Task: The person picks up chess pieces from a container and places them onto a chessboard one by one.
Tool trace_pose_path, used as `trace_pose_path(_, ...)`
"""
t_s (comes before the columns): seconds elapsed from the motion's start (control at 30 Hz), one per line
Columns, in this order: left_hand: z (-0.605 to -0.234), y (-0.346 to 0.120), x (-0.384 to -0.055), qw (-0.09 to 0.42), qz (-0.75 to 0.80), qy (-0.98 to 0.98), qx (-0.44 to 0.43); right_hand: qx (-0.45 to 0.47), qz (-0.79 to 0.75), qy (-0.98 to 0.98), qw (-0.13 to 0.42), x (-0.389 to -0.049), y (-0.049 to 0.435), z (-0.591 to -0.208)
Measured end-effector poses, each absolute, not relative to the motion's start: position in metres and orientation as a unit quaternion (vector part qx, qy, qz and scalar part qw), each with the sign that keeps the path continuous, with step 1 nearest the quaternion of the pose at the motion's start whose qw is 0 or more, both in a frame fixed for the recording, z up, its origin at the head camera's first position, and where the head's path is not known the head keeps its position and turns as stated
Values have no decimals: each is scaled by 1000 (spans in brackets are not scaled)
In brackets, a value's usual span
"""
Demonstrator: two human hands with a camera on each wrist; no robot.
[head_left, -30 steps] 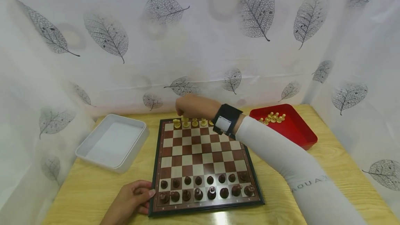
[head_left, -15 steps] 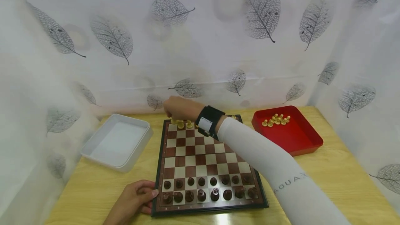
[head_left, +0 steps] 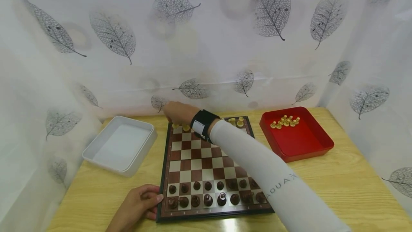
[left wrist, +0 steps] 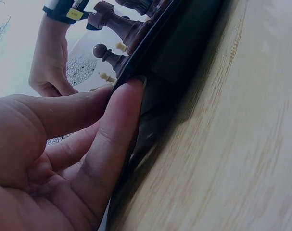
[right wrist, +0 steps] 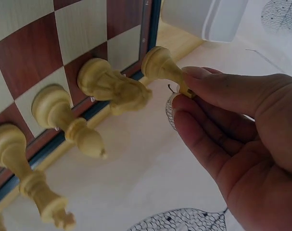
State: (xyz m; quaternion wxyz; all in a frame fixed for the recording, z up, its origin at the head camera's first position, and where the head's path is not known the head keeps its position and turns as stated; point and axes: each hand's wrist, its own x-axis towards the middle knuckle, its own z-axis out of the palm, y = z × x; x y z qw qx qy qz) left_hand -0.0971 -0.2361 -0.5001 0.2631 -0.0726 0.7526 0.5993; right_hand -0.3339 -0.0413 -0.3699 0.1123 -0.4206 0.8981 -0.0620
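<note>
A white tray [head_left: 141, 153] sits on the counter [head_left: 93, 203] ahead of the left hand [head_left: 138, 203] and to the left of the right hand [head_left: 179, 112]. The left hand pinches the near part of the board's [head_left: 196, 164] left edge between thumb and fingers, with little gap between them.

The board spreads rightward and forward from there. At its far left corner, the right hand holds a light rook [right wrist: 161, 65] by the top between thumb and fingertips, base towards the corner square; whether the base touches the board I cannot tell. Just beside the rook, on the board, stand a knight [right wrist: 112, 89], then a bishop [right wrist: 71, 120] and a tall piece [right wrist: 32, 173].

Two rows of dark pieces [head_left: 207, 200] stand to the right of the left hand, along the board's near side. A wristband [head_left: 202, 124] and a white sleeve [head_left: 257, 156] cover the right wrist and forearm.

Well to the right of the right hand is a red tray [head_left: 307, 154], light pawns [head_left: 286, 123] clustered in its far part.
</note>
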Motion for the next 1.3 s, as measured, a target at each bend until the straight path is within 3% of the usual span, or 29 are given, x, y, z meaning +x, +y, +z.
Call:
trace_pose_path(0.67, -498, -233, -99, 260, 594, 758, -66, -417, -25, 900, 121, -346, -47, -394)
trace_pose_path(1.3, -500, -233, -99, 264, 587, 761, -81, -438, 12, 895, 82, -340, -50, -395)
